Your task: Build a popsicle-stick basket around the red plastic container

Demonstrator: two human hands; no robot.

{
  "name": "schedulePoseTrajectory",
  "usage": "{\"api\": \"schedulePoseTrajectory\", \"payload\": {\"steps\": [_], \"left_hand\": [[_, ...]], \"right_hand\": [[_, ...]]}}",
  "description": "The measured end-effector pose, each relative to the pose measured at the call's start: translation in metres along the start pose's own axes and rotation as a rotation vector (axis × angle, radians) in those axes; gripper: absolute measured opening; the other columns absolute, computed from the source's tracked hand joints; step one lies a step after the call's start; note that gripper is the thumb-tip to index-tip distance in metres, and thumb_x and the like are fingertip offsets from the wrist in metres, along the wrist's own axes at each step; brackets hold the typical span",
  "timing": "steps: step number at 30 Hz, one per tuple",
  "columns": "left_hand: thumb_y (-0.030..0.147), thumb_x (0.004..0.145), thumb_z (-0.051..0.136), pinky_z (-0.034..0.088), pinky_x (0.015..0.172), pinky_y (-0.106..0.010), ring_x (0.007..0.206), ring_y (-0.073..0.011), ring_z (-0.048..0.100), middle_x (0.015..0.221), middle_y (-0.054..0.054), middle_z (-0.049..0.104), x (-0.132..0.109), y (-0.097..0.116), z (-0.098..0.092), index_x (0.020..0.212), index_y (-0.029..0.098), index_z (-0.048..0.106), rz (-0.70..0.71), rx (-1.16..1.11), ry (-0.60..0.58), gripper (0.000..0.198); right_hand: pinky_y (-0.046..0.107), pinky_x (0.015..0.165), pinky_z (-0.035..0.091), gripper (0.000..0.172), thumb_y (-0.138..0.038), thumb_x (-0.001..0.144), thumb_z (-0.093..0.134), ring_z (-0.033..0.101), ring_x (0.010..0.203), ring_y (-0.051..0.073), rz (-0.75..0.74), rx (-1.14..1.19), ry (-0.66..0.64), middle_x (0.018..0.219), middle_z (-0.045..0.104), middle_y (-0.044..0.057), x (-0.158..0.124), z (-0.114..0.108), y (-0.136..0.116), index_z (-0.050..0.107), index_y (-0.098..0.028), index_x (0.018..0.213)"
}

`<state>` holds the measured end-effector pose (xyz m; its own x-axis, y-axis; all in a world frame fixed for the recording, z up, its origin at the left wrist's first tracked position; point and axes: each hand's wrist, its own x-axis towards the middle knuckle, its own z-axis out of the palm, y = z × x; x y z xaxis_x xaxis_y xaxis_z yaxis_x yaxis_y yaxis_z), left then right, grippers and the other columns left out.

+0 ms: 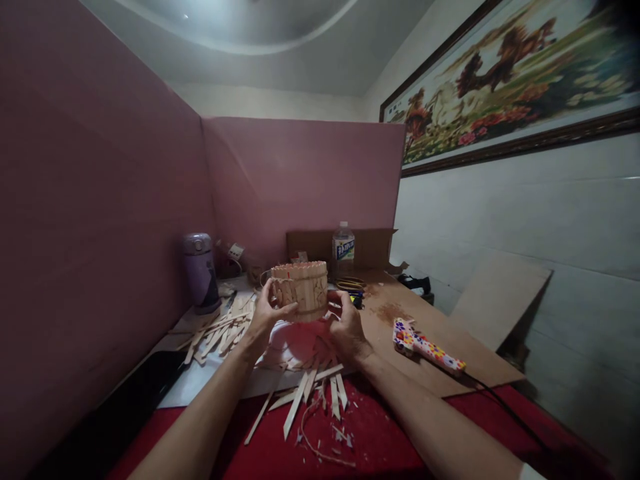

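Observation:
A round basket made of upright wooden sticks, with twine around it, is held up above the table. My left hand grips its left side, thumb across the front. On its right side, my right hand has its fingers against the lower wall. Below and in front of the basket, cut wooden sticks and a loose piece of twine lie on a red cloth. More sticks are piled at the left on white paper.
A purple flask stands at the back left, a clear bottle behind the basket. A flower-patterned glue gun with a black cord lies on cardboard at the right. Scissors lie behind my right hand.

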<state>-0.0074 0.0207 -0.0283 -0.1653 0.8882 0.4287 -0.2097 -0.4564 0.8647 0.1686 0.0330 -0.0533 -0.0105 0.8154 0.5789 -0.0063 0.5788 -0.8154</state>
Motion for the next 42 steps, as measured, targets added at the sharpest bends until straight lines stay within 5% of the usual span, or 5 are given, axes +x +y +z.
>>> {"api": "schedulePoseTrajectory", "payload": {"steps": [8,13,20,26,42], "left_hand": [[0.016,0.053,0.077,0.048,0.095,-0.040,0.118,-0.0304,0.055,0.132,-0.011,0.057,-0.002,-0.006,-0.014,0.138,0.022,0.041,-0.122,0.058,-0.245,0.093],[0.011,0.051,0.071,0.045,0.099,-0.040,0.118,-0.0294,0.054,0.129,-0.010,0.059,-0.002,-0.006,-0.020,0.133,0.020,0.048,-0.140,0.116,-0.249,0.086],[0.017,0.044,0.077,0.044,0.098,-0.039,0.118,-0.0296,0.052,0.128,-0.012,0.057,0.000,-0.004,-0.010,0.132,0.019,0.045,-0.061,0.263,-0.197,0.094],[0.011,0.043,0.072,0.046,0.095,-0.038,0.116,-0.0295,0.053,0.123,-0.010,0.060,0.002,-0.007,-0.009,0.126,0.017,0.049,-0.058,0.308,-0.143,0.087],[0.009,0.046,0.071,0.047,0.091,-0.036,0.115,-0.0283,0.055,0.120,-0.009,0.062,0.004,-0.008,-0.018,0.131,0.019,0.047,-0.120,0.235,-0.147,0.088]], "right_hand": [[0.036,0.077,0.053,0.033,-0.009,0.053,0.041,0.064,0.082,0.020,0.055,-0.127,0.049,0.081,0.068,0.003,0.009,-0.003,0.017,0.054,-0.021,0.081],[0.037,0.079,0.052,0.035,-0.009,0.054,0.041,0.064,0.080,0.021,0.091,-0.206,0.075,0.082,0.067,0.004,0.011,-0.008,0.025,0.057,-0.020,0.083],[0.045,0.099,0.042,0.053,-0.006,0.054,0.046,0.057,0.109,0.027,0.102,-0.265,0.100,0.116,0.062,0.013,0.022,-0.012,0.036,0.059,-0.017,0.104],[0.033,0.085,0.052,0.045,-0.006,0.057,0.048,0.065,0.093,0.019,0.049,-0.179,-0.123,0.100,0.071,0.003,0.023,-0.006,0.030,0.063,-0.020,0.097],[0.033,0.077,0.051,0.030,-0.012,0.065,0.046,0.063,0.078,0.018,0.056,-0.270,0.032,0.083,0.068,0.003,0.021,-0.011,0.026,0.060,-0.019,0.090]]}}
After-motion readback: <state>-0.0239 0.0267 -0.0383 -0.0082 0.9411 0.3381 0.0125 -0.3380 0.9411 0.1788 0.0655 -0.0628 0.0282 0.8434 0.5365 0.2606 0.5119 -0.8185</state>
